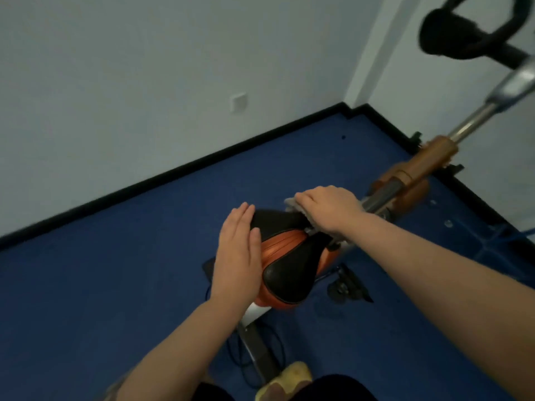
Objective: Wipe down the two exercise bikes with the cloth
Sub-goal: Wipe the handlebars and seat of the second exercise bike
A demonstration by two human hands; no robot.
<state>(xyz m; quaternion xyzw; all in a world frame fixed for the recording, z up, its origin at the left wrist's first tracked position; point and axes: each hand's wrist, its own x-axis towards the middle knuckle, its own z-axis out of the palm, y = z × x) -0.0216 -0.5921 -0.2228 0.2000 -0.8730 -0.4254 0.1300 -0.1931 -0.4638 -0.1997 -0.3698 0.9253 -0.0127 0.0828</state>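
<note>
An orange exercise bike stands below me on the blue floor. Its black and orange saddle is in the middle of the view. My left hand lies flat with straight fingers against the saddle's left side. My right hand presses a grey cloth onto the saddle's front end, with its fingers curled over the cloth. Most of the cloth is hidden under that hand. The black handlebars rise at the top right on a silver post.
White walls with a black skirting board close off the corner behind the bike. A wall socket sits low on the left wall. A black pedal sticks out right of the saddle. A cable lies by the rear leg. My yellow slipper is at the bottom.
</note>
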